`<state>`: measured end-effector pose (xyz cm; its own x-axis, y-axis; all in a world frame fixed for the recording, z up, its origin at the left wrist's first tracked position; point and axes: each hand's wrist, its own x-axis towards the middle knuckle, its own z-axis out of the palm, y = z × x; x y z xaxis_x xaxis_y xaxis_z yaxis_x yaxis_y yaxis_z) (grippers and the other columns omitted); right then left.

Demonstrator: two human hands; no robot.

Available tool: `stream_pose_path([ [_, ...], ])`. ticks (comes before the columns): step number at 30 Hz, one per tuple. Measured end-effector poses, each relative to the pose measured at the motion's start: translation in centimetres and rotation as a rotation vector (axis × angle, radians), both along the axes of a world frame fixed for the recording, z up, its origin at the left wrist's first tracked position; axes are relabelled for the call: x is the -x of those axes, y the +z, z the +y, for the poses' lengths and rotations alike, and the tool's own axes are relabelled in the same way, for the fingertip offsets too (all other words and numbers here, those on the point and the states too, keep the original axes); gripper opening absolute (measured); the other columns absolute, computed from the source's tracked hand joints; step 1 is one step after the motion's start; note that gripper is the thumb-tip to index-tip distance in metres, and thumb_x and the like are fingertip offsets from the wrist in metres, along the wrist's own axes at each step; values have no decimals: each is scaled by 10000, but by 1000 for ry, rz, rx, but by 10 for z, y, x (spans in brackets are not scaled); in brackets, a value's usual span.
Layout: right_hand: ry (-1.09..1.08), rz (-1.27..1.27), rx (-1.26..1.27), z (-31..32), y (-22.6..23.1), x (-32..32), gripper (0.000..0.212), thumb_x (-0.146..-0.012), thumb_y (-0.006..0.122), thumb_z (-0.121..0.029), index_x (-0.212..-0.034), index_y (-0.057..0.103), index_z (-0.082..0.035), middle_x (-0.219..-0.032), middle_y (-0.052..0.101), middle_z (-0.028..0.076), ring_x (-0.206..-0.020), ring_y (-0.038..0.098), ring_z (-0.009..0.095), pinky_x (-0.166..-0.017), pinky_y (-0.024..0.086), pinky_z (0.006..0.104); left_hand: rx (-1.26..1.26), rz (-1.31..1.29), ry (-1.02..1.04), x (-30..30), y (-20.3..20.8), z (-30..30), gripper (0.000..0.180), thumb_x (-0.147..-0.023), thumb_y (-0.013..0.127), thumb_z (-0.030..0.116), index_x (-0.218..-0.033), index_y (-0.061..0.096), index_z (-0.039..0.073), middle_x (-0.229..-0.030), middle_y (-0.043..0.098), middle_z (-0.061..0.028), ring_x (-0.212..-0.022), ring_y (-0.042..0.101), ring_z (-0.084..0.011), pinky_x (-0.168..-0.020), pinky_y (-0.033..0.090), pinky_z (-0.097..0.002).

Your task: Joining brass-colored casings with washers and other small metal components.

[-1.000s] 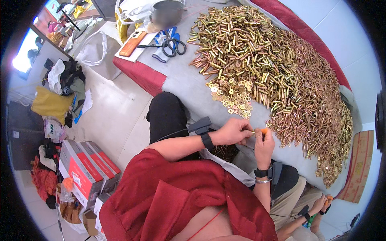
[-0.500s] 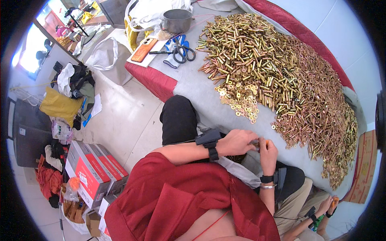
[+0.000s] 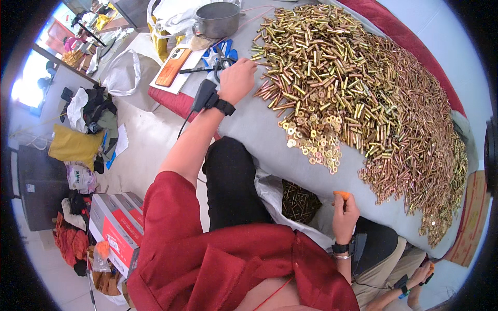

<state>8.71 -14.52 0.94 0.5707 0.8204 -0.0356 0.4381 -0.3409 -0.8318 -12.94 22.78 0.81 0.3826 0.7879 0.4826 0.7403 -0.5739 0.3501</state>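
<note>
A large heap of brass-coloured metal rods or tubes [image 3: 332,62] covers the grey cloth. Flat ring washers [image 3: 321,142] lie along its near left edge. My left hand [image 3: 237,82] stretches out at the heap's far left edge, beside the scissors. Its fingers are curled together, and what their tips hold, if anything, is too small to make out. My right hand [image 3: 344,220] is raised over my lap, thumb and fingers pinched, with an orange cover [image 3: 341,195] at a fingertip. Below, a white bag [image 3: 267,194] holds darker metal pieces [image 3: 300,203].
Past my left hand lie scissors [image 3: 224,63], blue-and-white gloves [image 3: 211,56], an orange phone [image 3: 173,67] and a metal pot [image 3: 218,20]. Red-and-white boxes [image 3: 116,228] stand on the floor at left. At lower right, another person's hand [image 3: 423,273] works nearby.
My left hand has left my right hand and reached far to the left edge of the heap. The right hand stays over my lap. The bag's opening now shows.
</note>
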Motion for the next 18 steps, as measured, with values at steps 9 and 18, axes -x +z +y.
stream_pose_path([
  [9, 12, -33, 28, 17, 0, 2, 122, -909, 580, -112, -914, 636, -4, -728, 618, 78, -661, 562, 140, -627, 457, 282, 195, 262, 81, -50, -9, 41, 293, -828, 578, 339, -936, 657, 79, -994, 594, -158, -852, 614, -374, -751, 500, -455],
  [18, -8, 9, 4, 20, -2, -2, 126, -910, 584, -120, -919, 641, -8, -724, 608, 61, -652, 539, 115, -617, 445, 264, 512, 42, -45, -64, -7, 18, 428, -838, 535, 467, -948, 718, 96, -825, 680, -184, -794, 652, -351, -744, 517, -420],
])
